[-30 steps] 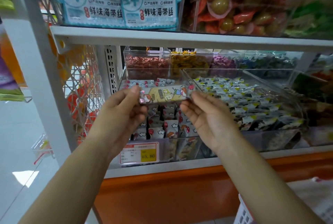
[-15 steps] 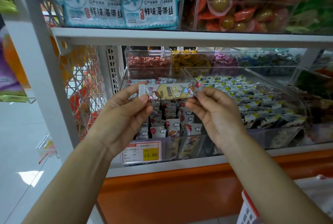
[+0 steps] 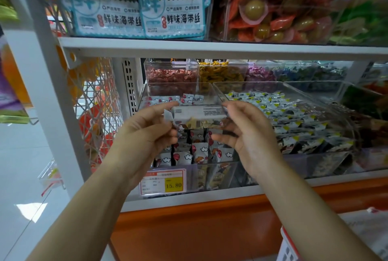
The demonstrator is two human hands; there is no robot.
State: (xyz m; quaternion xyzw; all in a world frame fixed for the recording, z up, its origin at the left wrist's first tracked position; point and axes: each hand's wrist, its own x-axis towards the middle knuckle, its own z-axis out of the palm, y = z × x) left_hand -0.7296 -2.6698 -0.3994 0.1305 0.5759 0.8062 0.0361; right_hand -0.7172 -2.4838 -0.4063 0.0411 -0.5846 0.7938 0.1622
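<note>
A long snack packet (image 3: 198, 116) is held level in front of the shelf, its grey printed back tilted up toward me. My left hand (image 3: 147, 132) pinches its left end between thumb and fingers. My right hand (image 3: 245, 132) pinches the right end. Under the packet stands a clear plastic bin (image 3: 212, 171) full of small white packets with red and cloud prints (image 3: 199, 151).
A price tag reading 15.80 (image 3: 163, 181) hangs on the bin front. A second clear bin of black-and-yellow packets (image 3: 294, 122) stands to the right. Seaweed bags (image 3: 134, 4) fill the upper shelf. A white upright (image 3: 42, 76) and wire rack (image 3: 92, 101) stand left. A basket corner (image 3: 289, 248) shows bottom right.
Both hands have rolled the packet, so its colourful cartoon front now faces away and down and the grey back shows. The hands stay at about the same place.
</note>
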